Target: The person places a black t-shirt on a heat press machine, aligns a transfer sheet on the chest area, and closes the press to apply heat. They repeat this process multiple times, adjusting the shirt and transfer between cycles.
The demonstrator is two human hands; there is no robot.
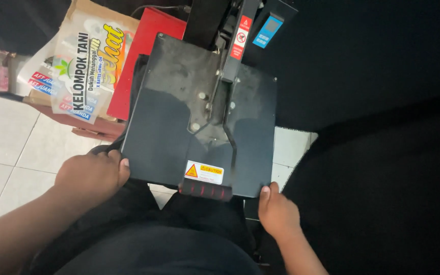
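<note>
A black heat press with a flat square upper plate stands in front of me, closed over black cloth. Its lever ends in a black handle with red rings at the front edge, beside a yellow and white warning sticker. My left hand grips black fabric at the plate's front left corner. My right hand rests at the front right corner, thumb against the plate's edge, fingers hidden underneath.
A stack of printed transfer sheets lies on a cardboard box at the upper left, next to a red board. White floor tiles show on the left. Dark cloth covers the right side. The press's control box sits at the top.
</note>
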